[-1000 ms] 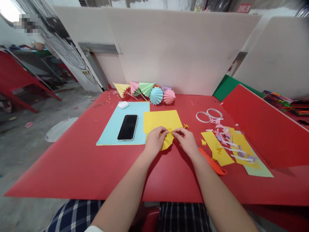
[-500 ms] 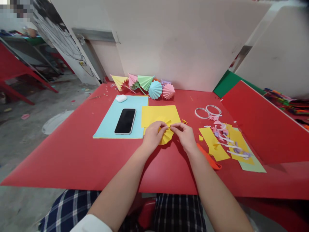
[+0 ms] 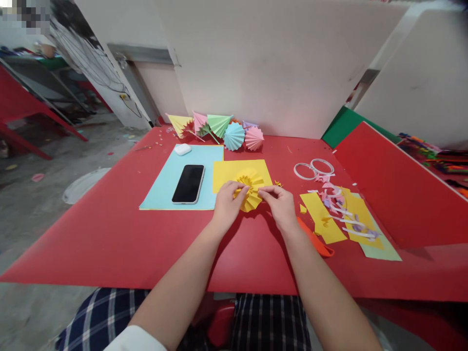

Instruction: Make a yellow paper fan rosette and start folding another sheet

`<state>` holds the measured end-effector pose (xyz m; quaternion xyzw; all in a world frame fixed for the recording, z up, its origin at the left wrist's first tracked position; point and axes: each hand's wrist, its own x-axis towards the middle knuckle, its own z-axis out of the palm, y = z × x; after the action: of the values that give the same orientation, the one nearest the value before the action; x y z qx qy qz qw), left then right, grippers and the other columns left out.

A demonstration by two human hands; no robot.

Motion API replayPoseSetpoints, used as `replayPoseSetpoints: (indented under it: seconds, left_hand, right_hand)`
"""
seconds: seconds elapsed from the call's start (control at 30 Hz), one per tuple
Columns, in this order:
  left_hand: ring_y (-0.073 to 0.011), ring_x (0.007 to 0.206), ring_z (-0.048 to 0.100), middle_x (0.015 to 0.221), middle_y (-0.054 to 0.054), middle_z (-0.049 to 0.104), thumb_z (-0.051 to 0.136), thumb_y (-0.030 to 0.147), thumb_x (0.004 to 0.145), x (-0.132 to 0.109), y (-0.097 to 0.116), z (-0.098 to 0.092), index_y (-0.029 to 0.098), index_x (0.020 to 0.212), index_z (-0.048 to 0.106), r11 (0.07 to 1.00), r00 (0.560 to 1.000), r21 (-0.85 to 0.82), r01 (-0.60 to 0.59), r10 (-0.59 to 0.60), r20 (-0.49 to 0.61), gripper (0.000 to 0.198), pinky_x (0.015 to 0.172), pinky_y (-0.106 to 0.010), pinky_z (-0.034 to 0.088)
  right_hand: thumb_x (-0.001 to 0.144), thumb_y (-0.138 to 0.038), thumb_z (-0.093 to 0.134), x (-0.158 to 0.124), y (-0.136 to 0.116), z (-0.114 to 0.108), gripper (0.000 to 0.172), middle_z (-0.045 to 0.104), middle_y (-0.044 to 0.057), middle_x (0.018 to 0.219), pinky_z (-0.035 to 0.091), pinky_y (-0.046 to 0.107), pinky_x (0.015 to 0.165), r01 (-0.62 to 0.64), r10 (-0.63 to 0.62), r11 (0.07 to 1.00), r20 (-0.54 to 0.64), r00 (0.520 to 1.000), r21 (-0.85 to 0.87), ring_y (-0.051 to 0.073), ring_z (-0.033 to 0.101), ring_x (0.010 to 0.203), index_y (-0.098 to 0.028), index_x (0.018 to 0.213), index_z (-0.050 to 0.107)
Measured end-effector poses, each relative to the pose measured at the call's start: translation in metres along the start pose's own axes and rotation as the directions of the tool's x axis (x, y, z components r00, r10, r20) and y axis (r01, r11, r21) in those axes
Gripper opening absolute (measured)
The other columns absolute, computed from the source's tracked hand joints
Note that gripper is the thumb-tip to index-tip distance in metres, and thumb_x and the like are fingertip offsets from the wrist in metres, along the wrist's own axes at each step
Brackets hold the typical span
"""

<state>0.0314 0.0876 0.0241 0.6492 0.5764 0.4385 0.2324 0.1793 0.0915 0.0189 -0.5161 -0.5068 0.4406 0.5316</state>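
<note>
A pleated yellow paper fan is spread open between my two hands, just above the red table. My left hand pinches its left edge with closed fingers. My right hand pinches its right edge the same way. Under and behind the fan lies a flat yellow sheet. A row of finished paper fans in yellow, pink, green and blue lies at the back by the white partition.
A black phone lies on a light blue sheet, with a white earbud case behind it. Two tape rings, paper scraps and an orange-handled tool sit to the right. A raised red board borders the right.
The folded yellow paper has fanned out into a rounder pleated shape and tipped up toward the back. Both hands stayed pinching its edges, and the view shifted slightly.
</note>
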Motion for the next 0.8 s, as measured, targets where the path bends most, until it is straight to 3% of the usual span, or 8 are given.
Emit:
replayPoseSetpoints:
  seconds: [0.23,0.43,0.63,0.8]
  left_hand:
    - [-0.0146,0.083,0.056,0.086,-0.001,0.062,0.046,0.035,0.083,0.0001,0.0018,0.0011,0.020,0.080,0.061,0.997,0.997,-0.032,0.065,-0.063,0.037,0.021,0.073,-0.025,0.042]
    - [-0.0144,0.082,0.058,0.087,-0.002,0.064,0.048,0.035,0.081,0.0015,0.0011,0.0008,0.019,0.081,0.061,0.982,0.992,-0.141,0.127,-0.123,0.039,0.020,0.074,-0.025,0.044]
    - [-0.0142,0.070,0.058,0.082,-0.002,0.064,0.051,0.039,0.078,0.0025,0.0033,-0.0014,0.018,0.080,0.061,0.934,0.967,-0.252,0.255,-0.244,0.073,0.024,0.065,-0.026,0.046]
    - [-0.0135,0.070,0.057,0.077,-0.001,0.063,0.055,0.036,0.075,0.0032,0.0014,-0.0013,0.018,0.076,0.060,0.923,0.967,-0.287,0.255,-0.245,0.070,0.019,0.065,-0.025,0.045]
  right_hand:
    - [0.068,-0.039,0.064,-0.0036,-0.0059,0.0010,0.024,0.069,0.004,0.083,0.050,0.034,0.077,-0.019,0.020,1.000,0.064,0.998,-0.007,0.018,0.063,0.080,-0.019,0.080,0.069]
    - [0.067,-0.034,0.064,-0.0028,-0.0036,0.0016,0.021,0.069,0.003,0.078,0.050,0.032,0.071,-0.013,0.015,1.000,0.112,0.994,-0.016,0.016,0.062,0.070,-0.020,0.082,0.069]
    - [0.068,-0.030,0.064,-0.0039,-0.0029,0.0037,0.017,0.068,0.002,0.075,0.049,0.030,0.068,-0.006,0.009,1.000,0.143,0.990,-0.019,0.014,0.060,0.066,-0.020,0.080,0.069]
    - [0.069,-0.032,0.062,-0.0041,-0.0015,0.0030,0.018,0.068,0.002,0.079,0.049,0.033,0.073,0.009,0.000,0.999,0.184,0.983,-0.045,0.016,0.061,0.073,-0.021,0.082,0.069]
